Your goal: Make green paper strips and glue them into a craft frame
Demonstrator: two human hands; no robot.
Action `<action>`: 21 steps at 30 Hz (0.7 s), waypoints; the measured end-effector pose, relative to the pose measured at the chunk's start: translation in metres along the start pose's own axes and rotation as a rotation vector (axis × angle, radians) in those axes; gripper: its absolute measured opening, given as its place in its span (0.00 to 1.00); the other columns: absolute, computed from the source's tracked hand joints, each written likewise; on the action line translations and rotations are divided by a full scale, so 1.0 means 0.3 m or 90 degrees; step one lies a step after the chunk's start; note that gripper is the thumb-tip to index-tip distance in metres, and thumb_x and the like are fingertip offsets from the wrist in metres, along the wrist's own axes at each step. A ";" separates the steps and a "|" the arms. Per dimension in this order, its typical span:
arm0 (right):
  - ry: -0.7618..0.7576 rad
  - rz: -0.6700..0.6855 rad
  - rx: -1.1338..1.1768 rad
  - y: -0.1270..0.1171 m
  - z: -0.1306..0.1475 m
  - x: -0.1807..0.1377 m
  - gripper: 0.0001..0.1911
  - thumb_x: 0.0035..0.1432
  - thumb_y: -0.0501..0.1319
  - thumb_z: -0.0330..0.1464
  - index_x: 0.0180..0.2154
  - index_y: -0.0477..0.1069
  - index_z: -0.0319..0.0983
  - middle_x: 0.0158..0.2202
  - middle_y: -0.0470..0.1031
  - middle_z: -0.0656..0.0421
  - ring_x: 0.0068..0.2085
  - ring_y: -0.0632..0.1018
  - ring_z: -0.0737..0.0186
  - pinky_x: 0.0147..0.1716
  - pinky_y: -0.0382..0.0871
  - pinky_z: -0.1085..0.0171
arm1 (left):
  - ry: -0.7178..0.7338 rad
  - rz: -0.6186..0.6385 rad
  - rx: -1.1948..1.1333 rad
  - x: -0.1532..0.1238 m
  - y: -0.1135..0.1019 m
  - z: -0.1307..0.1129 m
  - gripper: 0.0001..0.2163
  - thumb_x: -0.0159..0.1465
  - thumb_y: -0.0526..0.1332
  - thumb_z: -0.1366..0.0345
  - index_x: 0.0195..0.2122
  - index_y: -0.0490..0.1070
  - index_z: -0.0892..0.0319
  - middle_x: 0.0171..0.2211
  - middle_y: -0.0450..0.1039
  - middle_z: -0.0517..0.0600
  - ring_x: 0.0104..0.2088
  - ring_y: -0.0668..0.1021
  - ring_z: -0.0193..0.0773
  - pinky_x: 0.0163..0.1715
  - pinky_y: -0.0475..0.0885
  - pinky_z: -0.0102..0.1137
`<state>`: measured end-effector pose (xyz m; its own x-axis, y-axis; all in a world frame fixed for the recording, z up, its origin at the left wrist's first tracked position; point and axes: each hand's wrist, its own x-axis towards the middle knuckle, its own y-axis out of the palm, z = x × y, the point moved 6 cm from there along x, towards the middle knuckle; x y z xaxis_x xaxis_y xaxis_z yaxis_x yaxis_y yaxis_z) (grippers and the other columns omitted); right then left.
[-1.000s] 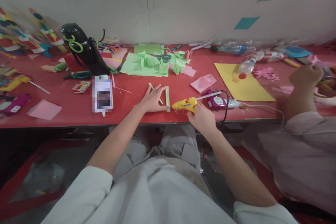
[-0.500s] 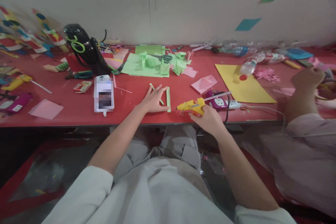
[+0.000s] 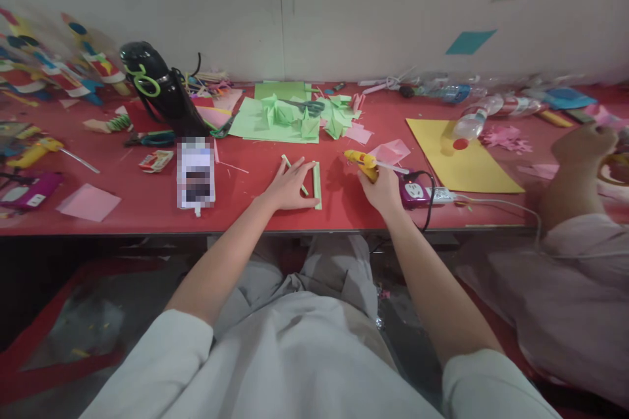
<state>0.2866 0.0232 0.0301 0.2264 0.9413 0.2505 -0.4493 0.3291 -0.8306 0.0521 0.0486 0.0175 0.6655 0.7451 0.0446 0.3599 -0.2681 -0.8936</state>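
Observation:
My left hand (image 3: pixel 289 187) lies flat with fingers spread on the red table (image 3: pixel 147 203), pressing on thin green paper strips (image 3: pixel 317 184) laid near the front edge. My right hand (image 3: pixel 381 186) is closed round a yellow glue gun (image 3: pixel 362 162), lifted a little above the table to the right of the strips, its nozzle pointing left and away. The gun's cord runs to a purple power socket (image 3: pixel 411 190) beside my right wrist.
Folded green paper shapes and scissors (image 3: pixel 295 114) lie behind the strips. A phone (image 3: pixel 195 172), a black bag (image 3: pixel 157 88), pink sheets (image 3: pixel 88 201), a yellow sheet (image 3: pixel 462 157) and a plastic bottle (image 3: pixel 472 119) are spread about. Another person's hand (image 3: pixel 582 147) rests at the far right.
My right hand has lifted the glue gun off the end of the green strip and carried it back and to the right. My left hand has stayed on the strips.

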 end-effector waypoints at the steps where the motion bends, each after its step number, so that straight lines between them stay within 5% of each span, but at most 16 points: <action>1: -0.008 -0.002 0.006 0.008 0.006 0.004 0.17 0.61 0.57 0.37 0.48 0.70 0.35 0.44 0.76 0.46 0.45 0.76 0.49 0.46 0.68 0.55 | 0.000 0.001 -0.001 0.000 0.000 0.000 0.44 0.56 0.63 0.44 0.69 0.46 0.53 0.71 0.51 0.58 0.73 0.47 0.51 0.69 0.30 0.54; 9: -0.086 -0.140 0.047 -0.007 -0.003 -0.084 0.28 0.59 0.60 0.40 0.58 0.62 0.32 0.53 0.72 0.43 0.53 0.72 0.49 0.54 0.65 0.52 | 0.000 0.002 -0.001 0.000 0.000 -0.001 0.44 0.57 0.63 0.44 0.69 0.46 0.53 0.71 0.50 0.57 0.73 0.46 0.52 0.68 0.31 0.54; 14: -0.082 -0.072 0.052 0.007 0.006 -0.089 0.18 0.65 0.54 0.39 0.50 0.69 0.36 0.48 0.76 0.45 0.51 0.75 0.49 0.51 0.67 0.53 | -0.004 0.005 0.003 0.000 0.000 0.000 0.44 0.57 0.62 0.43 0.69 0.45 0.54 0.71 0.50 0.58 0.73 0.46 0.52 0.69 0.32 0.55; 21: -0.024 -0.048 0.043 0.019 0.009 -0.013 0.19 0.66 0.52 0.39 0.49 0.70 0.34 0.46 0.77 0.42 0.48 0.76 0.47 0.50 0.67 0.52 | -0.003 -0.001 -0.009 0.001 0.000 0.004 0.44 0.56 0.63 0.43 0.69 0.46 0.51 0.71 0.51 0.55 0.72 0.47 0.52 0.69 0.32 0.53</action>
<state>0.2807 0.0215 0.0256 0.2300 0.9156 0.3298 -0.4894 0.4017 -0.7740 0.0516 0.0496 0.0169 0.6626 0.7477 0.0436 0.3695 -0.2757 -0.8874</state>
